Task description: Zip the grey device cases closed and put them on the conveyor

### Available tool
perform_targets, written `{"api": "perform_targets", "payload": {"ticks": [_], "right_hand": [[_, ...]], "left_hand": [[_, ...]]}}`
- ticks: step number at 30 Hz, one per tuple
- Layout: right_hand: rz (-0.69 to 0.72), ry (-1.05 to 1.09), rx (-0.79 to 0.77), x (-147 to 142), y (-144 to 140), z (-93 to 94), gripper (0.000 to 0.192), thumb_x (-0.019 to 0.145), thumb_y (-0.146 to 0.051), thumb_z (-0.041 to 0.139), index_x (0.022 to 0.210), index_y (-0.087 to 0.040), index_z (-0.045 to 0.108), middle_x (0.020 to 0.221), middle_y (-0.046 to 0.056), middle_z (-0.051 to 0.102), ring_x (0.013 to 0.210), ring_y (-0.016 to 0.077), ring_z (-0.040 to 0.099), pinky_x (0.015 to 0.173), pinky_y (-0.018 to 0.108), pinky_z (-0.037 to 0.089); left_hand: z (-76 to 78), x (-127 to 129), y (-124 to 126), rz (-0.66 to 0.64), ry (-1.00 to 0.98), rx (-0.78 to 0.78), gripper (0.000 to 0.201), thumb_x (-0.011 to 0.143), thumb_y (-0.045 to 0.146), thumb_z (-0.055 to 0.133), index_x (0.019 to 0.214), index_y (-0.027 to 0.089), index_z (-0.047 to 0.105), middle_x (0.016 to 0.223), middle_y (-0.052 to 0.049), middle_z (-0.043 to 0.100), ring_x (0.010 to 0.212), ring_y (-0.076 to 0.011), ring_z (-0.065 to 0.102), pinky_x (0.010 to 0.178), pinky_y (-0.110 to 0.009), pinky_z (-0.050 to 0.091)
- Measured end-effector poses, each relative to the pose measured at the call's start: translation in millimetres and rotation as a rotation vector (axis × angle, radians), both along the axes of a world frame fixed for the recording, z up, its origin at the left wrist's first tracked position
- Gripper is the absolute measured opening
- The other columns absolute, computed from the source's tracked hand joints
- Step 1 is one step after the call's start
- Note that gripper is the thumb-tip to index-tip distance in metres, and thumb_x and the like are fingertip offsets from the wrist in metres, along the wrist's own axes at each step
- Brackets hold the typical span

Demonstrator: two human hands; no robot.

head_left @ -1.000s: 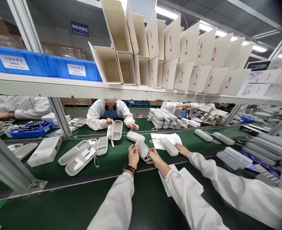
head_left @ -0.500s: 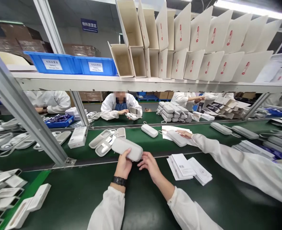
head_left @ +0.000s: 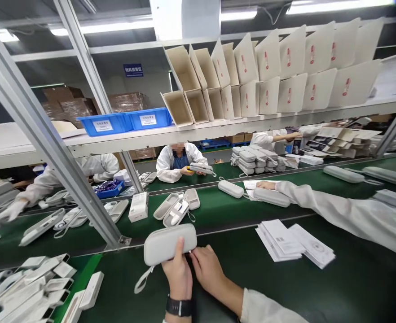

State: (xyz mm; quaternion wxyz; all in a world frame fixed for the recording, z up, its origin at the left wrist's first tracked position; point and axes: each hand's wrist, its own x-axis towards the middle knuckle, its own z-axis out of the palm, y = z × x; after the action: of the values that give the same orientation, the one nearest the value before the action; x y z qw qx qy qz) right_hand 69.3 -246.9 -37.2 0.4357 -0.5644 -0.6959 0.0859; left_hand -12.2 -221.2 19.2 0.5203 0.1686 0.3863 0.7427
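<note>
From here I count one held case (head_left: 164, 244); above it, one sign (head_left: 133, 70), two labelled bins (head_left: 103, 126); right of it, two paper piles (head_left: 280, 241).

Left hand (head_left: 179, 273): bare; 1 black wrist strap (head_left: 178, 307). Right hand (head_left: 209, 270): bare; 1 loose white sleeve (head_left: 267, 309), ending short of wrist.

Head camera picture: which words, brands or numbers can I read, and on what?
"物料放置区" on the blue sign; its lower line is too small.
"Battery Storage Box", apparently, on the blue bins; labels blurred.
Red print on the cartons: too small.
Leaflets and white box: print too small.
Held gray case: none visible.
</note>
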Motion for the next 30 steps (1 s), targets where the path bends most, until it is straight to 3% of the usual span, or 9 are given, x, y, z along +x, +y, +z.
{"api": "perform_targets", "payload": {"ticks": [2, 5, 10, 16, 19, 24, 30], "right_hand": [[-0.034, -0.207, 0.077, 7.2, -1.0, -1.7, 0.03, 0.102, -0.019, 0.035, 0.082, -0.018, 0.058, 0.075, 0.004, 0.064, 0.068, 0.0164, 0.053, 0.072, 0.034, 0.027], [-0.013, -0.332, 0.116, 28.1, 0.8, 0.9, 0.03, 0.103, -0.018, 0.037, 0.083, -0.018, 0.059, 0.074, 0.002, 0.064, 0.067, 0.0155, 0.052, 0.072, 0.033, 0.025], [0.079, -0.385, 0.091, 68.5, 5.1, 6.9, 0.029, 0.105, -0.022, 0.039, 0.086, -0.018, 0.062, 0.074, 0.0, 0.064, 0.065, 0.0138, 0.052, 0.071, 0.032, 0.025], [0.09, -0.368, 0.054, 93.5, 11.2, 10.5, 0.032, 0.105, -0.023, 0.038, 0.084, -0.018, 0.062, 0.074, 0.003, 0.065, 0.067, 0.0152, 0.053, 0.073, 0.032, 0.026], [0.104, -0.382, 0.029, 100.5, 16.5, 12.4, 0.031, 0.105, -0.024, 0.037, 0.087, -0.018, 0.062, 0.076, 0.004, 0.067, 0.069, 0.0165, 0.056, 0.074, 0.033, 0.026], [0.154, -0.39, 0.051, 102.7, 16.6, 15.1, 0.028, 0.105, -0.025, 0.039, 0.092, -0.018, 0.063, 0.08, 0.003, 0.068, 0.072, 0.0157, 0.057, 0.075, 0.033, 0.026], [0.091, -0.49, 0.12, 84.0, -4.5, 13.6, 0.022, 0.097, -0.018, 0.044, 0.079, -0.017, 0.056, 0.074, 0.002, 0.06, 0.066, 0.0145, 0.047, 0.075, 0.034, 0.027]], "left_hand": [[0.5, -7.0, 2.3, 0.022, -0.019, -0.014, 0.064, 0.072, 0.021, 0.088, 0.13, 0.025, 0.062, 0.132, -0.007, 0.066, 0.124, -0.0242, 0.061, 0.099, -0.035, 0.057], [0.9, -15.3, 5.4, 0.01, -0.022, -0.093, 0.064, 0.07, 0.017, 0.088, 0.128, 0.022, 0.064, 0.131, -0.008, 0.067, 0.124, -0.025, 0.062, 0.087, -0.03, 0.061], [-0.8, -15.6, 7.1, -0.151, 0.055, -0.164, 0.048, 0.071, 0.01, 0.084, 0.116, 0.015, 0.068, 0.124, -0.014, 0.069, 0.11, -0.0262, 0.068, 0.071, -0.028, 0.063], [-2.6, -8.3, 4.4, -0.271, 0.118, -0.15, 0.047, 0.071, 0.008, 0.084, 0.115, 0.014, 0.068, 0.119, -0.015, 0.071, 0.104, -0.0258, 0.07, 0.078, -0.033, 0.064], [-6.6, -11.0, 7.8, -0.328, 0.16, -0.135, 0.05, 0.068, 0.008, 0.087, 0.114, 0.015, 0.068, 0.119, -0.014, 0.072, 0.105, -0.0256, 0.071, 0.081, -0.034, 0.064], [-16.3, -25.6, 20.1, -0.496, 0.163, -0.274, 0.037, 0.073, 0.007, 0.082, 0.108, 0.011, 0.069, 0.111, -0.016, 0.074, 0.093, -0.0254, 0.073, 0.075, -0.037, 0.065], [-19.2, -24.9, 17.9, -0.399, 0.111, -0.187, 0.036, 0.073, 0.01, 0.082, 0.107, 0.014, 0.07, 0.111, -0.011, 0.074, 0.088, -0.0193, 0.072, 0.077, -0.031, 0.063]]}}
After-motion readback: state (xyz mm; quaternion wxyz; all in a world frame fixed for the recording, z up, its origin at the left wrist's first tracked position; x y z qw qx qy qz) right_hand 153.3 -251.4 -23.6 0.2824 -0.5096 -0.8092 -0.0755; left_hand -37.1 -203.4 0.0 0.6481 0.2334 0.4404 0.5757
